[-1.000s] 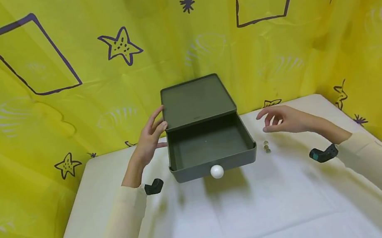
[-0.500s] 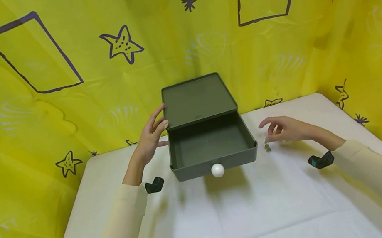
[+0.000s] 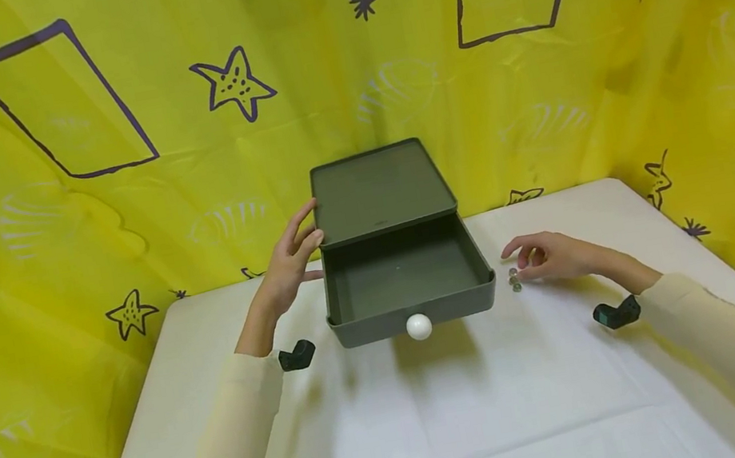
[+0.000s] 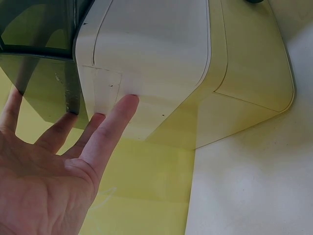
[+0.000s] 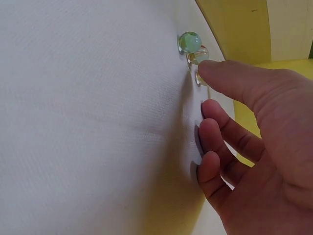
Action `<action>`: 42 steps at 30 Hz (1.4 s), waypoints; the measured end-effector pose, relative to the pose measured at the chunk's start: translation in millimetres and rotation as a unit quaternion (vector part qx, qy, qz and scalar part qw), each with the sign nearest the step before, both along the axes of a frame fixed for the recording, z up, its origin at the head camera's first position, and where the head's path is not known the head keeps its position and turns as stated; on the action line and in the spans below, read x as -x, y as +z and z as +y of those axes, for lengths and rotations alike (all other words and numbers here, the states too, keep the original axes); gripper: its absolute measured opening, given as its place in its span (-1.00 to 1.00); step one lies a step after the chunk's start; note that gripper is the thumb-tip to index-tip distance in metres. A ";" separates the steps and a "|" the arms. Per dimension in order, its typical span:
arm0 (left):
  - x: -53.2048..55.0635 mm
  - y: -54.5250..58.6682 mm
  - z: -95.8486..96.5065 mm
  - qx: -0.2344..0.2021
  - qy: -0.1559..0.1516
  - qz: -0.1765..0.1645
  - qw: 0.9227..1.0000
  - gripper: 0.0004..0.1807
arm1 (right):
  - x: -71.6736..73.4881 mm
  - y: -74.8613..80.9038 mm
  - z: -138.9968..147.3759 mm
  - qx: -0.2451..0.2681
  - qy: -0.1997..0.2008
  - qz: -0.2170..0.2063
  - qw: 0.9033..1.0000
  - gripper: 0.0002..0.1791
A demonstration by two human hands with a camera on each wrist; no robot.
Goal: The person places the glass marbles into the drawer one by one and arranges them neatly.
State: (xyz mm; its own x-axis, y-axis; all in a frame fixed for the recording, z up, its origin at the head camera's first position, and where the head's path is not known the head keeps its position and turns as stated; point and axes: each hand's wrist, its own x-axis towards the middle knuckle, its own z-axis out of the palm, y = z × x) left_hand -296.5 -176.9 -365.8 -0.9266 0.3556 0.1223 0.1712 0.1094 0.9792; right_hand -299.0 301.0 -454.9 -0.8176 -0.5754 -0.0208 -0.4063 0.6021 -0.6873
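Observation:
A drawer box with a dark grey-green top stands on the table. Its front drawer is pulled out, with bare floor visible and a white round knob on the front. My left hand rests against the box's left side, fingers spread; in the left wrist view the fingertips touch the pale side wall. To the right of the drawer lie three small glass marbles, close together. Over them is my right hand, loosely curved. In the right wrist view its thumb partly covers one marble; a greenish marble shows fully.
A white cloth covers the table. Behind and on both sides hangs a yellow curtain with starfish and shell prints, close behind the box. A dark wrist camera is worn on the left wrist, another on the right.
My right hand has moved down and slightly toward me, to the marbles. My left hand stays at the box, and the drawer has not moved.

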 end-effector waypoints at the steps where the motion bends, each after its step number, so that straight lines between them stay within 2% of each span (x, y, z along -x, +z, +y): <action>1: 0.1 -0.2 0.0 0.000 0.001 -0.001 1.000 -0.36 | -0.3 -0.2 -0.4 -0.003 -0.001 0.002 1.000 -0.59; 19: 0.5 -0.7 -0.7 0.001 0.000 0.001 1.000 -0.36 | -5.0 -3.7 -3.4 -0.021 -0.013 0.034 0.999 -0.85; 42: -1.0 -0.1 -0.3 0.005 0.005 0.000 1.000 -0.35 | -4.7 -6.7 -3.9 -0.021 -0.009 0.043 0.999 -0.86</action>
State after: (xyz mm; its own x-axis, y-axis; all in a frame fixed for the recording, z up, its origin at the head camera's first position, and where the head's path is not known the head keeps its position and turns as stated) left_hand -295.4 -177.1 -365.9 -0.9299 0.3479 0.1195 0.1707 0.1204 0.9779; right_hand -294.3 297.1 -461.6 -0.8272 -0.5613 0.0257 -0.4516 0.6370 -0.6247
